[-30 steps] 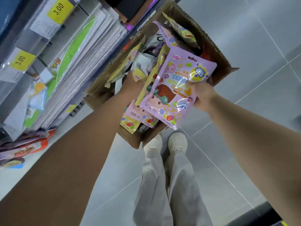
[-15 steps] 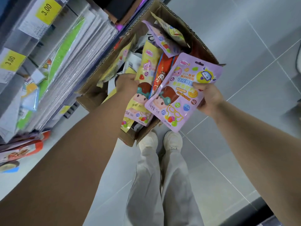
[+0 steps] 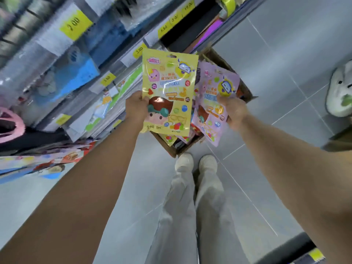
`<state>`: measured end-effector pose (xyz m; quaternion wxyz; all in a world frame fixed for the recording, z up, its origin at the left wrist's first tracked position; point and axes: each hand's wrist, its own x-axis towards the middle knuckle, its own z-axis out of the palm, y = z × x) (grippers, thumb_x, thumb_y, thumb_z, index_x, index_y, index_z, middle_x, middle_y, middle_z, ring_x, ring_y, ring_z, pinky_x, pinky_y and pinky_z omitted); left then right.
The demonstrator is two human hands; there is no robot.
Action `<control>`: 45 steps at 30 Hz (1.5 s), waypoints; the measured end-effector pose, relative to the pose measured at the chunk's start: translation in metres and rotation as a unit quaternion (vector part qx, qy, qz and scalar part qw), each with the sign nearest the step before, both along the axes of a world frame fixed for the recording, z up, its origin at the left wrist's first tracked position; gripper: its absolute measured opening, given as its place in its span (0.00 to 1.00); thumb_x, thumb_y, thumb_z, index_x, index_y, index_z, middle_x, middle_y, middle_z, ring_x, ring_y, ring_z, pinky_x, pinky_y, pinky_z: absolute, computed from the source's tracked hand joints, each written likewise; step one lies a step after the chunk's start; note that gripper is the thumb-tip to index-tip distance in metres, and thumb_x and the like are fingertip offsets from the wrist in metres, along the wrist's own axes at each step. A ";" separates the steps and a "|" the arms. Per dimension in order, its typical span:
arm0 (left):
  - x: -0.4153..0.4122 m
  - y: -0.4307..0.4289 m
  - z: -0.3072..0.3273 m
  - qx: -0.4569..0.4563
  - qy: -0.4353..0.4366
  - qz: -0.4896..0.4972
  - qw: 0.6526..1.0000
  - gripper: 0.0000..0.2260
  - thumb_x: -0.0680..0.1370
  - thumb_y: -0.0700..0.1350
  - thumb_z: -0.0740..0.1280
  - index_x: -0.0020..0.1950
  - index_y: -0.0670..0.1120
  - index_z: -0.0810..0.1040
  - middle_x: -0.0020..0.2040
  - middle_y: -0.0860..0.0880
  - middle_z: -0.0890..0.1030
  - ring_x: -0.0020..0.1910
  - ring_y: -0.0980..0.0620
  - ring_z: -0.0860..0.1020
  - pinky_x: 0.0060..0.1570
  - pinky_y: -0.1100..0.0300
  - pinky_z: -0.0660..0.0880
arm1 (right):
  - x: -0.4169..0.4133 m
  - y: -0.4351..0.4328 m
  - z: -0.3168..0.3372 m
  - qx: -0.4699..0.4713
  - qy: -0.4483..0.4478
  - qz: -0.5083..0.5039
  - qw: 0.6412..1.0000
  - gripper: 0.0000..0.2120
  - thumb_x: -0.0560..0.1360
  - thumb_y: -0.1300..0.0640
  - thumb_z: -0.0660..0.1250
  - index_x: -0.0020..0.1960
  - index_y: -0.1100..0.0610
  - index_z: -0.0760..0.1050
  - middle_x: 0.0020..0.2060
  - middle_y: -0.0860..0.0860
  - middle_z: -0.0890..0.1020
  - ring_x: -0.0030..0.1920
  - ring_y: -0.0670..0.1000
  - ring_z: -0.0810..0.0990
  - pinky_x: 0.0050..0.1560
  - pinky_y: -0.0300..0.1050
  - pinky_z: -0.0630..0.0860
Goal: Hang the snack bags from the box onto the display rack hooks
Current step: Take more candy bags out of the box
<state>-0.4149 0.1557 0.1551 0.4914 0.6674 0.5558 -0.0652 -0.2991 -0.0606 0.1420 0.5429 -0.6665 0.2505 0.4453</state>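
I record the left hand (image 3: 136, 105) grasping a yellow bag (image 3: 168, 92) by its left edge and the right hand (image 3: 233, 109) grasping a pink bag (image 3: 215, 103), both held above the box (image 3: 221, 58). The box stands on the floor just beyond the shoes (image 3: 183, 161) and holds more bags (image 3: 169, 139), loosely piled. Both held bags are glossy, upright, and printed with a cartoon face and fruit. Yellow price tags (image 3: 75, 24) line the blurred shelves on the left.

Two hands (image 3: 136, 107) (image 3: 235, 111), one yellow bag (image 3: 168, 92), one pink bag (image 3: 219, 77), one box (image 3: 169, 147).
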 end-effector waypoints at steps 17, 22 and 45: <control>-0.146 -0.011 0.216 -0.005 -0.148 0.118 0.982 0.20 0.70 0.48 0.71 0.56 0.41 0.69 0.40 0.50 0.77 0.34 0.54 0.76 0.30 0.64 0.74 | -0.125 0.082 0.207 0.116 -0.074 0.213 0.967 0.11 0.65 0.59 0.77 0.45 0.59 0.80 0.52 0.59 0.83 0.45 0.55 0.84 0.55 0.58 0.78; -0.208 0.011 0.238 0.174 -0.080 0.133 0.972 0.33 0.71 0.45 0.74 0.70 0.42 0.61 0.65 0.42 0.65 0.56 0.54 0.71 0.57 0.63 0.69 | -0.185 0.110 0.225 0.118 -0.105 0.294 0.943 0.10 0.66 0.62 0.76 0.46 0.59 0.80 0.47 0.55 0.85 0.42 0.50 0.84 0.52 0.49 0.80; -0.416 0.188 0.237 0.196 -0.009 0.069 0.978 0.02 0.75 0.45 0.63 0.43 0.51 0.74 0.33 0.56 0.74 0.43 0.46 0.78 0.61 0.44 0.71 | -0.409 0.283 0.240 0.015 -0.148 0.319 0.936 0.07 0.68 0.56 0.76 0.39 0.56 0.78 0.34 0.50 0.80 0.29 0.43 0.78 0.34 0.37 0.77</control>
